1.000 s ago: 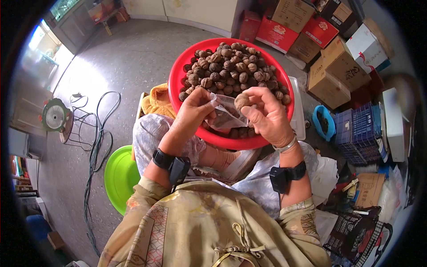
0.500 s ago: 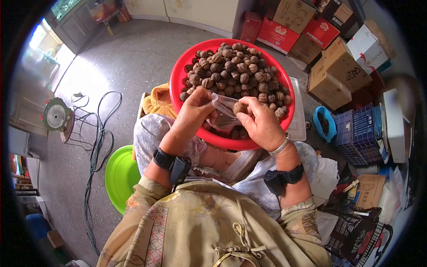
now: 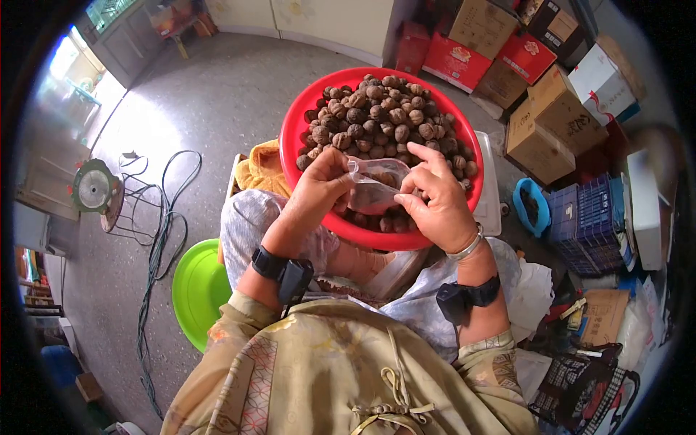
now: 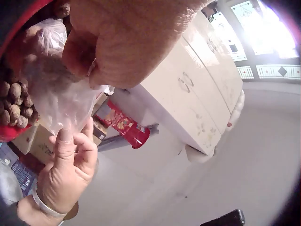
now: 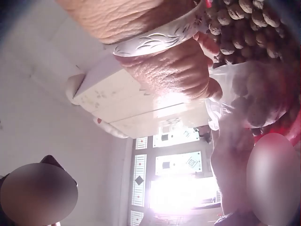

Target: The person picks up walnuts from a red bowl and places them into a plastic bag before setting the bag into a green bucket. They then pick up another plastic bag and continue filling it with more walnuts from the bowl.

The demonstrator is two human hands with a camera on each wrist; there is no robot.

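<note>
A clear plastic bag [image 3: 371,197] is stretched between the two hands over the near side of a red basin [image 3: 291,134]. Walnuts [image 3: 395,119] are heaped in the basin. My left hand [image 3: 321,181] grips the bag's left edge with curled fingers. My right hand [image 3: 441,210] pinches the opposite edge between thumb and a finger, with its index finger raised; the left wrist view shows this pinch on the bag [image 4: 63,106] as well. Round dark shapes show through the plastic in the right wrist view, inside the bag [image 5: 256,96].
A green basin [image 3: 197,293] lies on the floor at left, near a looped cable [image 3: 161,239] and a round metal stand [image 3: 94,190]. Cardboard boxes [image 3: 540,138] stack at back right. A blue bag [image 3: 531,206] and a blue crate [image 3: 586,225] stand at right.
The walnut in the right hand has gone into the bag and left its fingers. The right hand now pinches the bag's edge, and the bag's mouth is spread wider.
</note>
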